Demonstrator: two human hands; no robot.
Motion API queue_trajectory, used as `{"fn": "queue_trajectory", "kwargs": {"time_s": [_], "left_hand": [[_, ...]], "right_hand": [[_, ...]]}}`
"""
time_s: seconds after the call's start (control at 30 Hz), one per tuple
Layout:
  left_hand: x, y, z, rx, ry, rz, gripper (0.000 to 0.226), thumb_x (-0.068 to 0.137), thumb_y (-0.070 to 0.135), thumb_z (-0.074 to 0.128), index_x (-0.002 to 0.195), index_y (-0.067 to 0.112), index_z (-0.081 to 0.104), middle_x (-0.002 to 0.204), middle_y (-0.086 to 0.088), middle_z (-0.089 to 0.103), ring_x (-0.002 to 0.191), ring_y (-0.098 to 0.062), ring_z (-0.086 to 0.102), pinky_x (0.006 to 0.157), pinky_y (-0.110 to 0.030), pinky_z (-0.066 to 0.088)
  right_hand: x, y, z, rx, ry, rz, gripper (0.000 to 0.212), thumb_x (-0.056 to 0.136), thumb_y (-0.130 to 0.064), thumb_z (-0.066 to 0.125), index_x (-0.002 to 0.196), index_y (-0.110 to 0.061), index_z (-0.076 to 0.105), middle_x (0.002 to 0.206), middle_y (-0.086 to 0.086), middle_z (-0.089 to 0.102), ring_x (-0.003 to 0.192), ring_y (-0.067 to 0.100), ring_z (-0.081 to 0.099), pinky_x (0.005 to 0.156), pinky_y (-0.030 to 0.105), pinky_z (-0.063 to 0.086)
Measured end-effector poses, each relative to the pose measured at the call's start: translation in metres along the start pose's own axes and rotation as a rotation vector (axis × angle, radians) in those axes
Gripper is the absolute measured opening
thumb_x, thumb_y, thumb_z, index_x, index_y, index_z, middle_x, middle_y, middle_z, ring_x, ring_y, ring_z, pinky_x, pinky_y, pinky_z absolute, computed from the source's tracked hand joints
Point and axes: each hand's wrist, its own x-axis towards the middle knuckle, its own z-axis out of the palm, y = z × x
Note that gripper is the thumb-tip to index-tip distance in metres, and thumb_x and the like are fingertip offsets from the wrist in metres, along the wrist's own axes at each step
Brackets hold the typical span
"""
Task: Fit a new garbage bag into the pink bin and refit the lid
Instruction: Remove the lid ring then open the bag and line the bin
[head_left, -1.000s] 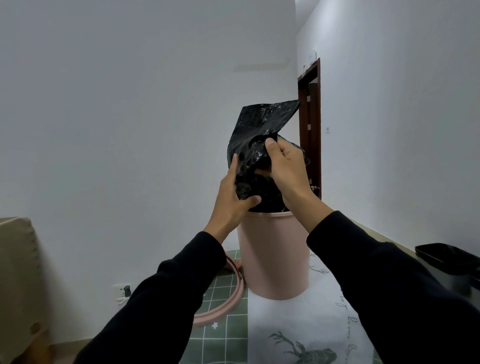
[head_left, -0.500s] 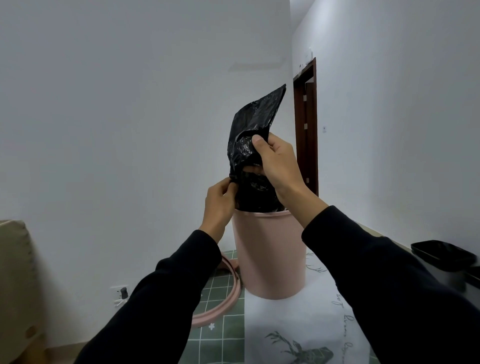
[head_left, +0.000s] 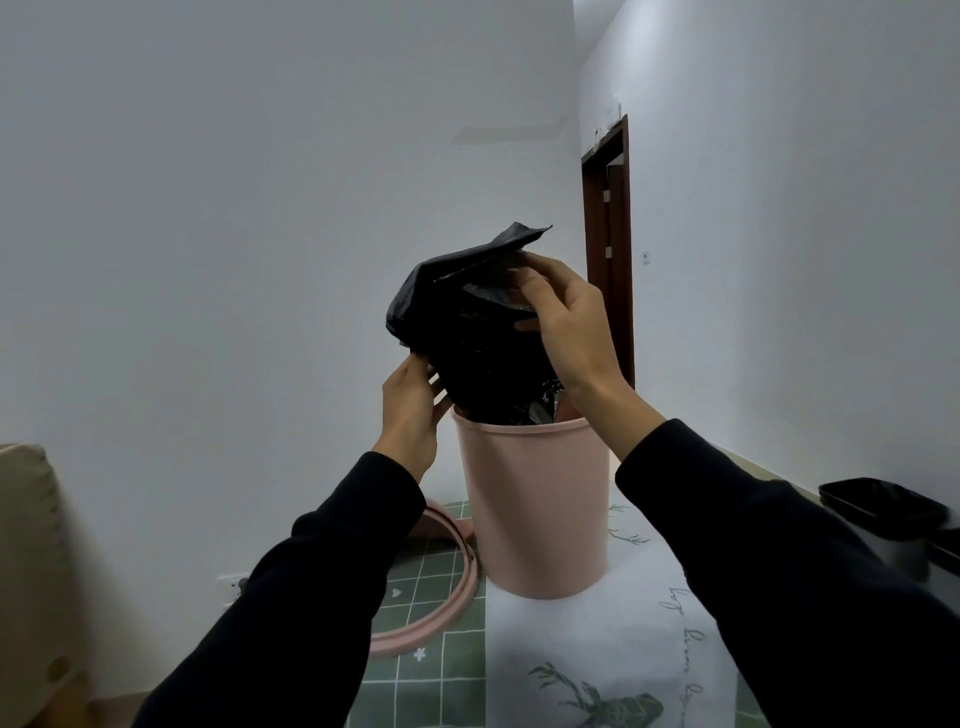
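The pink bin (head_left: 535, 509) stands upright on the table (head_left: 597, 639) in front of me, without its lid. A crumpled black garbage bag (head_left: 467, 322) rises out of the bin's mouth, its lower end inside. My left hand (head_left: 410, 410) pinches the bag's lower left edge just above the rim. My right hand (head_left: 566, 322) grips the bag's upper right part, fingers spread over the plastic. The pink ring-shaped lid (head_left: 436, 587) lies flat on the table to the bin's left, partly hidden by my left sleeve.
A dark-lined bin (head_left: 883, 514) sits at the table's right edge. White walls close in behind and to the right, with a dark wooden door frame (head_left: 613, 249) beyond. A beige cushioned seat (head_left: 26, 571) is at the far left. The tablecloth is green-checked and white.
The bag's top has dropped and spread wider. My right hand shifted from the bag's middle to its upper right side; my left hand stays at the lower left edge.
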Motion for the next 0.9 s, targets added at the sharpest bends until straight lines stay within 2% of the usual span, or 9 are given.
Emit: {"fn": "queue_trajectory", "kwargs": {"time_s": [0.13,0.27,0.33,0.43,0.57,0.63,0.7,0.83,0.9], "left_hand": [[0.002,0.000,0.000,-0.040,0.015,-0.029,0.025,0.099,0.037,0.054,0.104,0.022,0.074,0.100,0.002,0.074,0.092,-0.016,0.071,0.086,-0.034,0.059],[0.002,0.003,0.001,-0.070,0.032,-0.040,0.026,0.099,0.037,0.053,0.108,0.022,0.073,0.102,0.001,0.073,0.096,-0.018,0.070,0.089,-0.035,0.058],[0.002,0.004,0.001,-0.088,0.035,-0.042,0.026,0.101,0.035,0.049,0.110,0.025,0.072,0.106,0.000,0.072,0.098,-0.019,0.070,0.090,-0.035,0.058],[0.002,0.004,0.002,-0.113,0.040,-0.043,0.024,0.102,0.033,0.049,0.109,0.025,0.070,0.108,-0.001,0.070,0.099,-0.021,0.069,0.089,-0.035,0.058],[0.000,0.002,0.003,-0.116,0.021,-0.042,0.027,0.104,0.026,0.042,0.105,0.028,0.069,0.113,-0.004,0.069,0.105,-0.024,0.067,0.096,-0.039,0.055],[-0.001,0.000,0.001,-0.125,-0.007,-0.042,0.028,0.105,0.025,0.040,0.105,0.028,0.068,0.114,-0.004,0.067,0.108,-0.025,0.065,0.101,-0.041,0.052],[-0.001,0.000,-0.002,-0.147,-0.035,-0.039,0.027,0.106,0.024,0.038,0.108,0.027,0.065,0.115,-0.004,0.065,0.108,-0.025,0.063,0.102,-0.041,0.049],[0.002,0.001,-0.007,-0.223,-0.016,-0.026,0.027,0.105,0.020,0.035,0.109,0.023,0.062,0.109,-0.004,0.063,0.101,-0.024,0.062,0.091,-0.037,0.052],[0.006,0.000,-0.010,-0.297,0.028,-0.039,0.031,0.104,0.018,0.033,0.121,0.016,0.060,0.112,-0.007,0.062,0.100,-0.025,0.061,0.083,-0.037,0.054]], "right_hand": [[0.001,0.008,-0.007,-0.024,0.093,-0.008,0.026,0.102,-0.017,0.055,0.124,-0.011,0.070,0.115,0.002,0.074,0.111,0.015,0.069,0.100,0.038,0.055],[0.000,0.011,-0.012,-0.047,0.191,0.029,0.025,0.097,-0.022,0.061,0.118,-0.014,0.071,0.104,-0.004,0.073,0.100,0.005,0.068,0.085,0.017,0.052],[-0.002,0.011,-0.014,-0.078,0.079,0.071,0.033,0.095,-0.035,0.063,0.124,-0.018,0.066,0.106,-0.006,0.071,0.101,0.004,0.068,0.086,0.018,0.051],[-0.008,0.011,-0.013,-0.233,-0.167,0.120,0.056,0.089,-0.048,0.070,0.137,-0.026,0.051,0.114,-0.003,0.068,0.107,0.012,0.066,0.092,0.029,0.052],[-0.018,0.015,-0.008,-0.390,-0.297,0.074,0.062,0.087,-0.034,0.074,0.142,-0.030,0.046,0.106,-0.005,0.069,0.101,0.011,0.067,0.091,0.036,0.056],[-0.020,0.018,-0.006,-0.408,-0.337,0.065,0.056,0.089,-0.025,0.063,0.142,-0.030,0.046,0.110,-0.002,0.070,0.104,0.016,0.067,0.095,0.042,0.055],[-0.021,0.020,-0.006,-0.390,-0.359,0.066,0.054,0.089,-0.020,0.050,0.142,-0.029,0.049,0.117,-0.001,0.067,0.108,0.018,0.064,0.097,0.042,0.053],[-0.022,0.024,-0.010,-0.358,-0.444,0.051,0.061,0.087,-0.002,0.048,0.144,-0.024,0.048,0.128,-0.003,0.062,0.122,0.012,0.058,0.106,0.040,0.049],[-0.024,0.027,-0.013,-0.445,-0.537,0.026,0.069,0.082,-0.009,0.059,0.148,-0.022,0.042,0.133,-0.002,0.059,0.127,0.011,0.054,0.109,0.039,0.046]]}}
